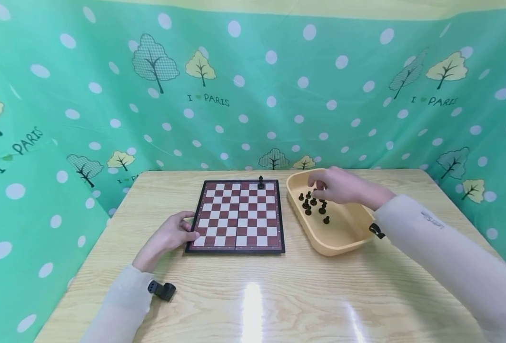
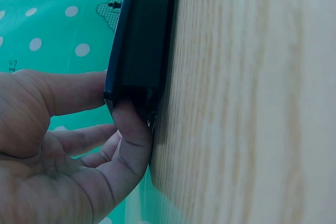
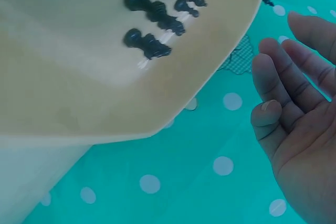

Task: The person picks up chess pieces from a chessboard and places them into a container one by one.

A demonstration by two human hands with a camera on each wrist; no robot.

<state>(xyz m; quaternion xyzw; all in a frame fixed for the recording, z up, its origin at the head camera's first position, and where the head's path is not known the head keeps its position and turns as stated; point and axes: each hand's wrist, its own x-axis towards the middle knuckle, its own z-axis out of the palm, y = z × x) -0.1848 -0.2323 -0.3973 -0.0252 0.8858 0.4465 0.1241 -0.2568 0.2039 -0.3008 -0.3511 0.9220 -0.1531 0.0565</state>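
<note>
A brown-and-white checkered chessboard (image 1: 237, 216) with a dark frame lies on the table. My left hand (image 1: 173, 232) grips its near left edge. In the left wrist view the thumb lies against the top of the board's dark edge (image 2: 142, 35) and a bent finger (image 2: 131, 145) tucks beneath it. One black chess piece (image 1: 261, 183) stands upright on the far row, right of centre. My right hand (image 1: 336, 185) hovers over the far part of a yellowish tray (image 1: 342, 228) of black chess pieces (image 1: 314, 202). Its fingers are loosely bent and hold nothing in the right wrist view.
The light wooden table (image 1: 218, 295) carries the board and, to its right, the tray. A green dotted cloth (image 1: 253, 85) hangs behind and at the sides. Each wrist wears a small black camera, such as the left camera (image 1: 162, 290).
</note>
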